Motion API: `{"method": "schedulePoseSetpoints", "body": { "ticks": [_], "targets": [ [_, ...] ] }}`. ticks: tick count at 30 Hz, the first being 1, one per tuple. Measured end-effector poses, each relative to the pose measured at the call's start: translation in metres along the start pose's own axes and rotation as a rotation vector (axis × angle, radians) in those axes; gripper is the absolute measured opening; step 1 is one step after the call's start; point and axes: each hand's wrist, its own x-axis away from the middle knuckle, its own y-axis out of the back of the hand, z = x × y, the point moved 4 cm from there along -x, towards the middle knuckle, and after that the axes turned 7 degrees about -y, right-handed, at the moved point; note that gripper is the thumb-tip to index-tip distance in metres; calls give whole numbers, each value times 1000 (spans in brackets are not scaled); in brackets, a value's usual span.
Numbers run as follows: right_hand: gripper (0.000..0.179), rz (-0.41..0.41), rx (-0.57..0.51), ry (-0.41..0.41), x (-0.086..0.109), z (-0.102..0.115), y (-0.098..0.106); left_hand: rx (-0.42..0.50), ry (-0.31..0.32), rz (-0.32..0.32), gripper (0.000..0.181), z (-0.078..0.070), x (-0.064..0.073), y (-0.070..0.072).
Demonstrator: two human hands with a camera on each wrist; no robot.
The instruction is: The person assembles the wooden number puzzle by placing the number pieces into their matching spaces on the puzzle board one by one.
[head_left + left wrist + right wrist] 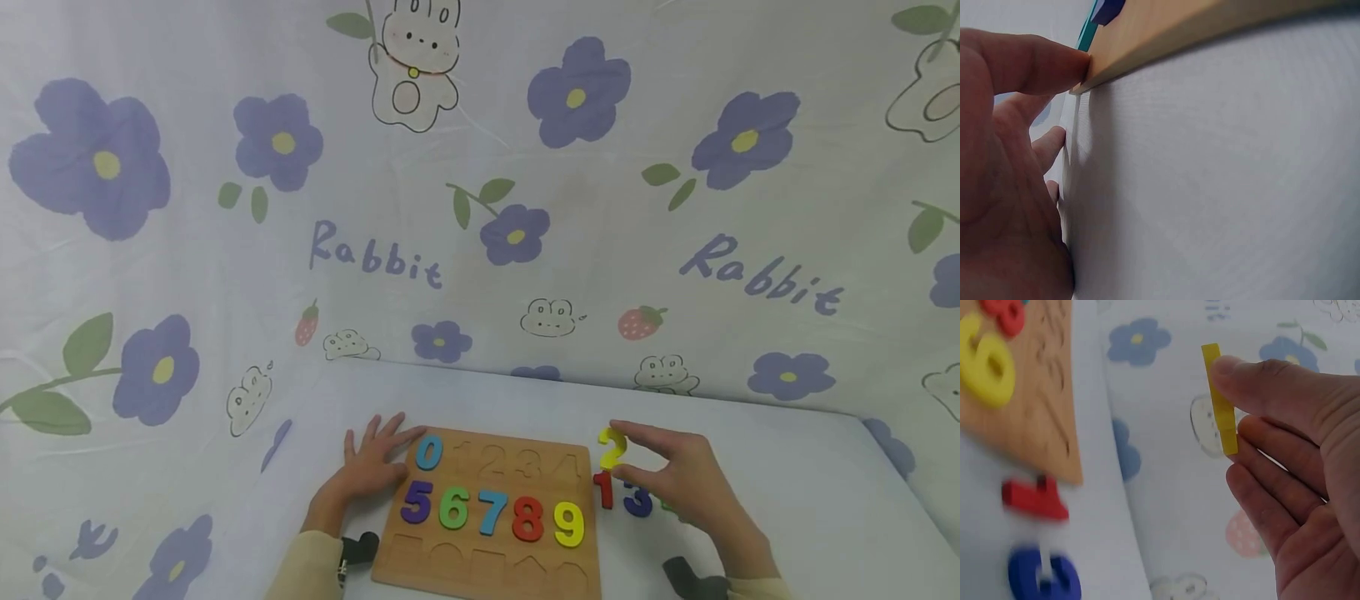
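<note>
Between thumb and fingers, my right hand pinches a yellow number 2, raised beside the board's upper right corner. The right wrist view shows the 2 edge-on. My left hand lies at the upper left of the wooden number board, fingers spread and thumb touching the board's edge. In the board's top row sits a blue 0; the recesses for 1, 2, 3 and 4 are bare. Below it run a purple 5, green 6, blue 7, red 8 and yellow 9.
Right of the board, a red 1 and a dark blue 3 lie on the white table. A green piece is mostly hidden behind my right hand. A patterned cloth hangs behind the table.
</note>
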Motion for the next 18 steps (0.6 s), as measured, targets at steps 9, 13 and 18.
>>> {"method": "schedulePoseSetpoints", "body": {
  "ticks": [9,13,18],
  "targets": [
    [56,57,-182,45,-24,52,-42,-23,8,10,72,0,0,-1],
    [55,101,-249,40,-31,67,-58,-14,22,20,72,-5,2,2],
    [54,134,-250,79,-41,80,-76,-5,19,22,72,-8,2,5]
  ]
}}
